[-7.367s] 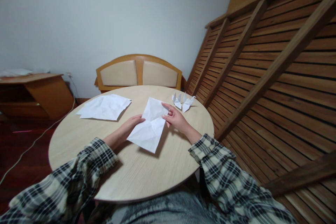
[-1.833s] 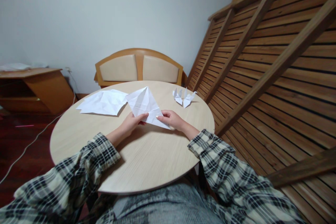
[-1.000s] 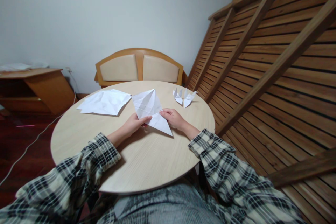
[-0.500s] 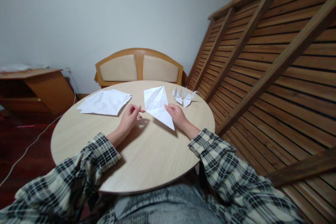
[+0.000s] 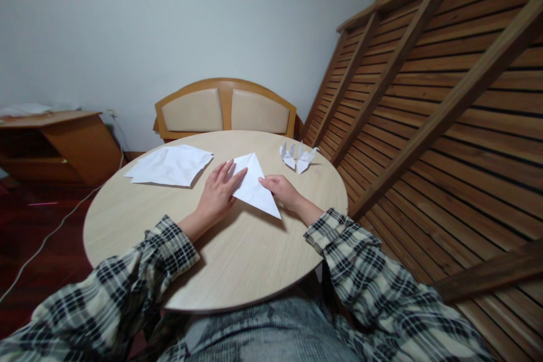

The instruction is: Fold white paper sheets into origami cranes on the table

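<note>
A folded sheet of white paper (image 5: 254, 188) lies tilted over the middle of the table, one corner pointing away and another toward me at the right. My right hand (image 5: 284, 191) pinches its right edge, thumb on top. On the left side of the sheet, my left hand (image 5: 219, 192) rests palm down with its fingers apart, covering that edge. Two folded white paper cranes (image 5: 287, 155) (image 5: 305, 157) stand beyond my right hand. Left of the sheet is a pile of loose white paper (image 5: 169, 165).
The round wooden table (image 5: 237, 271) carries everything I handle. Behind it stands a padded headboard (image 5: 229, 104) against the wall. A slatted wooden panel (image 5: 424, 141) leans at the right. On the left are a low cabinet (image 5: 85, 141) and a white cable (image 5: 55, 232) on the floor.
My left hand has gone from a pinch beside the paper to spread fingers on top of it. The paper's far corner has come down and nearer, with my right hand still holding its edge.
</note>
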The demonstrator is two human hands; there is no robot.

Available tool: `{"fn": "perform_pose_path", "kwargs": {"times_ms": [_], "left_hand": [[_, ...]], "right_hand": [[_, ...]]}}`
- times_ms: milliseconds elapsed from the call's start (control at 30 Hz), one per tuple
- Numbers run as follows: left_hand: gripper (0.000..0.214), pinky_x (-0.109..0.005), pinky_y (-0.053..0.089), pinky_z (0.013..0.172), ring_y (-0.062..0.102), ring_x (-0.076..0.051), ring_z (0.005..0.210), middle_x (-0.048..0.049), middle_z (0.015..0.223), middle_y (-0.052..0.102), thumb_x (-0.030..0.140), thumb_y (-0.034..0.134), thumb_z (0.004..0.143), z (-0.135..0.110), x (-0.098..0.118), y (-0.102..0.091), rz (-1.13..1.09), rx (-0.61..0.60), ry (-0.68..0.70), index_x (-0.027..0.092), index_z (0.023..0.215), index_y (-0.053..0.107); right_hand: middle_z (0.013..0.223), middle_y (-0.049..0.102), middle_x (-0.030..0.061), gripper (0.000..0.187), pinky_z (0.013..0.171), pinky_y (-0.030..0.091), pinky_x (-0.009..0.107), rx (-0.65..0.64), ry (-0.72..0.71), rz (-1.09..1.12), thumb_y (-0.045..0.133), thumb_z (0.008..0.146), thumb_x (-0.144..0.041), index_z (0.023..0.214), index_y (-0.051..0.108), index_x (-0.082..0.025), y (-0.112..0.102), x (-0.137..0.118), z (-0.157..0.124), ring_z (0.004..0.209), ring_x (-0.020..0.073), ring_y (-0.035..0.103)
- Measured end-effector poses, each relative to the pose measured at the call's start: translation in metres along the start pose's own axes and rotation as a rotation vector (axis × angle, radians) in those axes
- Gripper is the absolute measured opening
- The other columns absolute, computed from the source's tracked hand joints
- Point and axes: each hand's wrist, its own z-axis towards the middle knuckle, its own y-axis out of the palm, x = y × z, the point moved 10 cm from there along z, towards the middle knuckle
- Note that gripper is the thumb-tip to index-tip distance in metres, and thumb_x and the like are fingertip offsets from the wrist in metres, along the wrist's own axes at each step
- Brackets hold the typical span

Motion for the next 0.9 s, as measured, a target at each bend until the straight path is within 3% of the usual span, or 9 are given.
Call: {"fn": "perform_pose_path", "kwargs": {"times_ms": [133, 200, 333, 500, 600, 767, 900], "left_hand": [[0.056, -0.053, 0.032, 0.112, 0.042, -0.031, 0.134, -0.0134, 0.145, 0.049, 0.012, 0.046, 0.085, 0.001, -0.015, 0.003, -0.213, -0.012, -0.093, 0.019, 0.14, 0.049], [0.041, -0.05, 0.039, 0.106, 0.053, -0.031, 0.122, -0.0166, 0.131, 0.061, 0.026, 0.039, 0.094, 0.0, -0.029, 0.007, -0.428, 0.006, -0.239, 0.014, 0.13, 0.056], [0.05, -0.045, 0.051, 0.09, 0.063, -0.031, 0.101, -0.0181, 0.106, 0.07, 0.053, 0.039, 0.095, -0.011, -0.052, 0.02, -0.89, 0.087, -0.583, 0.011, 0.103, 0.064], [0.027, -0.039, 0.056, 0.08, 0.067, -0.023, 0.081, -0.0128, 0.096, 0.071, 0.04, 0.053, 0.09, -0.017, -0.046, 0.038, -1.395, 0.121, -0.792, 0.016, 0.096, 0.061], [0.017, -0.035, 0.057, 0.073, 0.067, -0.019, 0.069, -0.0097, 0.084, 0.071, 0.031, 0.054, 0.09, -0.021, -0.045, 0.044, -1.5, 0.12, -0.885, 0.016, 0.094, 0.06], [0.014, -0.031, 0.056, 0.068, 0.067, -0.018, 0.063, -0.0093, 0.079, 0.07, 0.026, 0.054, 0.09, -0.023, -0.044, 0.047, -1.557, 0.095, -0.93, 0.013, 0.094, 0.06], [0.017, -0.031, 0.056, 0.066, 0.065, -0.017, 0.061, -0.0101, 0.084, 0.071, 0.025, 0.056, 0.088, -0.022, -0.039, 0.048, -1.574, 0.053, -0.902, 0.012, 0.098, 0.061]], "right_hand": [[0.057, 0.054, 0.0, 0.053, 0.05, 0.037, 0.024, -0.001, 0.006, 0.048, 0.053, 0.085, -0.067, 0.069, 0.058, -0.017, 0.001, -0.003, -0.002, 0.051, 0.0107, 0.047], [0.057, 0.056, 0.0001, 0.052, 0.049, 0.039, 0.024, 0.019, 0.01, 0.055, 0.048, 0.088, -0.066, 0.076, 0.06, -0.017, -0.002, -0.003, -0.002, 0.05, 0.0107, 0.05], [0.057, 0.055, -0.0039, 0.028, 0.045, 0.041, 0.021, 0.094, -0.005, -0.003, 0.058, 0.087, -0.047, 0.089, 0.056, -0.019, -0.012, 0.0, -0.001, 0.046, 0.0091, 0.05], [0.069, 0.055, -0.0049, 0.02, 0.043, 0.042, 0.019, 0.125, -0.078, -0.055, 0.061, 0.084, -0.029, 0.097, 0.047, -0.021, -0.015, -0.001, -0.001, 0.048, 0.0074, 0.052], [0.083, 0.054, -0.003, 0.033, 0.044, 0.046, 0.02, 0.143, -0.116, -0.05, 0.064, 0.081, -0.024, 0.108, 0.044, -0.023, -0.017, -0.002, -0.001, 0.053, 0.0071, 0.053], [0.112, 0.057, 0.0039, 0.073, 0.055, 0.054, 0.025, 0.093, -0.196, -0.078, 0.063, 0.081, -0.016, 0.142, 0.028, -0.033, -0.011, -0.012, -0.005, 0.058, 0.0055, 0.052], [0.123, 0.055, 0.0048, 0.07, 0.061, 0.055, 0.026, 0.053, -0.212, -0.1, 0.059, 0.081, -0.012, 0.143, 0.037, -0.036, -0.006, -0.014, -0.006, 0.058, 0.0039, 0.047]]}}
